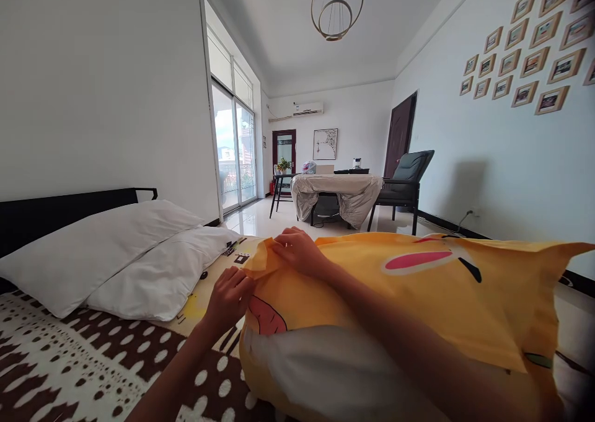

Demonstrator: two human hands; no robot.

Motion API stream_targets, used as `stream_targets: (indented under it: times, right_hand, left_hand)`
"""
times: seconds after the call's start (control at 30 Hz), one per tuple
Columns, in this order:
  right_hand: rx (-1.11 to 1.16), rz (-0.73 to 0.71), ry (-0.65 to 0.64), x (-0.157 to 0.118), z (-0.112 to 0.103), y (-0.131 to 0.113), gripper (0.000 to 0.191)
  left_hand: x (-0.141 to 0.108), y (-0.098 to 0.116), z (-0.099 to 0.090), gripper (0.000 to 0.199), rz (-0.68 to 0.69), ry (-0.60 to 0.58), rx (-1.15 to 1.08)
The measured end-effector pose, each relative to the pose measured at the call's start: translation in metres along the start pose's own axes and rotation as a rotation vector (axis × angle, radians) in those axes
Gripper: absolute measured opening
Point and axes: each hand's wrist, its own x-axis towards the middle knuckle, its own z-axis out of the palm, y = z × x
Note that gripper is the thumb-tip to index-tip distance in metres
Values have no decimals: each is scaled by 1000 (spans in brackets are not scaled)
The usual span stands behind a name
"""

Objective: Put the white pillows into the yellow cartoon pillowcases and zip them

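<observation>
A yellow pillowcase (353, 298) with a pink-and-black print lies in front of me, partly over a white pillow (325, 363) whose side shows below the fabric. My left hand (231, 295) is closed on the case's near left corner. A little farther off, my right hand (297, 248) pinches the same left edge, its forearm crossing over the case. Between the two hands the cloth is gathered and raised into a fold. The fingertips are partly hidden behind the fabric.
Two white pillows (139, 285) rest at the left by the black headboard (69, 208). Beneath is a brown-and-white patterned blanket (153, 347). Beyond the bed stand a covered table (334, 186) and a black chair (404, 180). Sliding glass doors (237, 149) are at the left.
</observation>
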Motion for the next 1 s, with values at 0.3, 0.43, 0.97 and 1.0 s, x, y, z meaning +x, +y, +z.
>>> stream_targets:
  times: [0.3,0.43,0.97,1.0]
  right_hand:
    - [-182,-65,-203,-8,-22,-11,16]
    - [-268,-175,-281,-7,-20,-15,17]
    - [-1,5,-116,-6,-2,-15,27]
    - [0,-3,-125,-5,-1,-15,28]
  left_hand:
    - [9,19,-10,26,-562,215,-416]
    - [18,32,-15,26,-603,231,-479]
    - [24,21,-10,15,-126,137,147]
    - [25,19,-10,20,-93,134,187]
